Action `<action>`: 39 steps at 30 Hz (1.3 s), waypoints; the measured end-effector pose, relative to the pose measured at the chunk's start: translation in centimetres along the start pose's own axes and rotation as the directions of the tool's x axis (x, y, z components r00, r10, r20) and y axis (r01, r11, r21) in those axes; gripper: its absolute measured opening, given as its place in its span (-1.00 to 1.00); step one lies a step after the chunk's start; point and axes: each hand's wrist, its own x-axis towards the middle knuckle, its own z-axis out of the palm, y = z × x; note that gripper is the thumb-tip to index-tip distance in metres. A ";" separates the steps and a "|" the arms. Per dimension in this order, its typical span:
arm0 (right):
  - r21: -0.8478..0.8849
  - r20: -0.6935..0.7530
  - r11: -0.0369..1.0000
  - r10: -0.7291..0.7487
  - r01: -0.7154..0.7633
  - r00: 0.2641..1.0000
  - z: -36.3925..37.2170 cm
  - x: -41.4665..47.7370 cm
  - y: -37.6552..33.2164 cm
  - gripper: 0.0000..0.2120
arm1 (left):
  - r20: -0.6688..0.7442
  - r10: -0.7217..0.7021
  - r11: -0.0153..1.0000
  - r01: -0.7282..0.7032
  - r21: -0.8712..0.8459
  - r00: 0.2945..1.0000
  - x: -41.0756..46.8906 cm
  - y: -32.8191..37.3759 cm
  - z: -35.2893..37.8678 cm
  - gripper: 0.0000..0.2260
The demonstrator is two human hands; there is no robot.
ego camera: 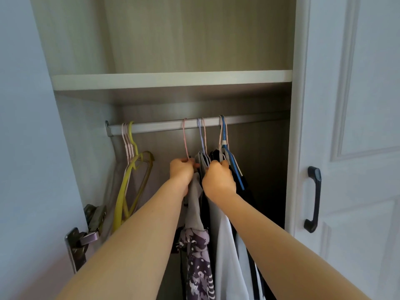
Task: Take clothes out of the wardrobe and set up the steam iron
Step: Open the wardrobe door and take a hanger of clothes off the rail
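Reaching into the wardrobe [263, 161], I hold both hands up at the clothes hanging from the rail [160, 126], below the shelf [173, 80].

1. Left hand [182, 171]: fingers curled and closed at the foot of the pink hanger [184, 137], where its neck meets the grey garment [194, 204]. The hook of this hanger sits on the rail near its middle. The grey garment hangs directly under my left wrist, with a purple patterned garment [199, 267] below it.

2. Right hand [219, 179]: fingers curled into a fist, gripping the top of the dark garment [249, 198]. The fist hides which hanger neck lies inside it. The lilac hanger [200, 136] rises just left of my knuckles, and the blue hanger [233, 167] runs down just right of them, touching the dark cloth.

3. The two hands are just beside each other, apart by a narrow gap filled with folded grey cloth.

4. A white garment [225, 245] hangs under my right forearm.

5. Bare yellow hangers [126, 185] hang at the left end of the rail, well apart from my left hand.

6. The closed door on the right carries a black handle [312, 200]; a metal hinge [86, 237] shows at the lower left.
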 end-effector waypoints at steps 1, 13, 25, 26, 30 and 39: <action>0.016 0.018 1.000 0.007 -0.007 1.000 0.1 0.2 0.0 -0.75 | 0.003 -0.024 0.998 0.024 -0.050 1.000 0.1 0.1 0.3 -0.77; 0.256 -0.006 0.965 0.057 -0.053 0.998 -3.8 1.5 -2.2 -0.82 | 0.022 0.015 0.997 -0.014 -0.073 1.000 0.1 3.9 -0.2 -0.79; 0.375 -0.013 0.927 0.017 -0.010 1.000 -4.5 -3.3 -1.3 -0.90 | -0.015 -0.002 0.996 0.001 -0.085 1.000 -3.7 2.0 -1.8 -0.82; 0.392 -0.005 0.920 0.018 -0.015 1.000 -4.5 -3.8 -1.1 -0.90 | -0.030 0.002 0.996 -0.005 -0.094 1.000 -4.2 1.8 -2.0 -0.82; 0.434 0.029 0.900 0.025 -0.035 0.999 -4.8 -6.3 -0.5 -0.88 | -0.059 -0.012 0.990 0.004 -0.138 0.998 -6.2 1.1 -2.8 -0.83; 0.440 0.046 0.897 0.012 -0.031 0.999 -8.0 -14.1 -0.8 -0.89 | -0.071 -0.126 0.929 0.093 -0.359 0.989 -14.9 1.7 -3.5 -0.82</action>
